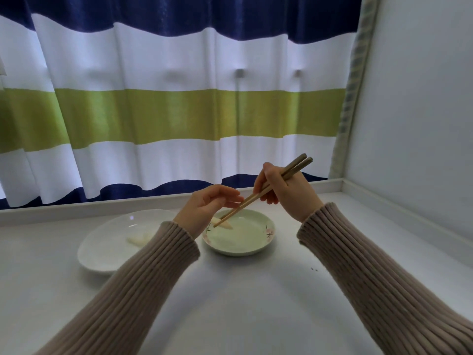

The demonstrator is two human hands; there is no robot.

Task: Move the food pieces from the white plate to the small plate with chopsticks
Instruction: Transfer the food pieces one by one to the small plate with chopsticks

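My right hand (286,190) grips chopsticks (258,197), setting a food piece (226,224) at the small plate's (245,242) ten o'clock. Left hand (207,206) loosely curled, empty. One piece (139,238) remains on the white plate (102,257).

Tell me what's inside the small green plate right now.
A pale food piece lies in the small green plate at its far left, with the chopsticks tips on it. The left hand covers that edge, so anything more there is hidden.

Only one view is given, taken from up at the head. It is aimed forward and down over both sleeves at the tabletop (256,290). The plates are seen from close by. The curtain (166,111) behind is seen too. A wide picture is made, bent at the edges.
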